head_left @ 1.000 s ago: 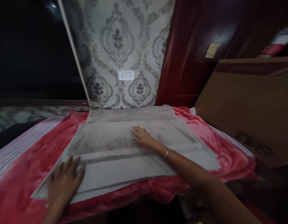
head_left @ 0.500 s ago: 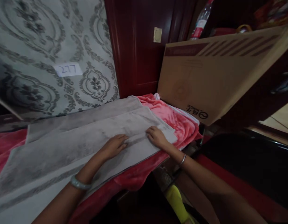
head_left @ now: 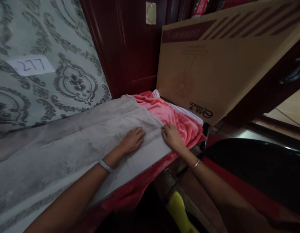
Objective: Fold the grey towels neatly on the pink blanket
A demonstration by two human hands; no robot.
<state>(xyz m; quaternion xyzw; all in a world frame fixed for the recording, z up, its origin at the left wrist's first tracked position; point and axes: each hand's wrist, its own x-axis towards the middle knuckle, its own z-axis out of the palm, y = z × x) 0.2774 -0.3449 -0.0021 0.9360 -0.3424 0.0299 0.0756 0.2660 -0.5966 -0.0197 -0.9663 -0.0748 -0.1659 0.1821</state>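
Observation:
A soft grey cloth [head_left: 74, 142] lies folded lengthwise in layers over a red plush blanket [head_left: 169, 116]. My left hand [head_left: 132, 139] rests palm down on the cloth's near fold, its fingers extended. Close to the cloth's right end, my right hand [head_left: 172, 137] lies on the same fold, fingers slightly bent and touching the fabric near its edge. A paler strip of the cloth shows below both hands. I wear a bangle on each wrist.
A large cardboard box [head_left: 203, 64] leans behind the blanket's right end. Patterned wallpaper with a paper marked 277 [head_left: 30, 65] is at left, beside a dark red door panel [head_left: 130, 48]. A black-topped piece [head_left: 257, 171] stands at right; something yellow [head_left: 178, 210] is below.
Both hands have slid right along the fold, my right hand reaching the cloth's right edge. The view has turned right and down.

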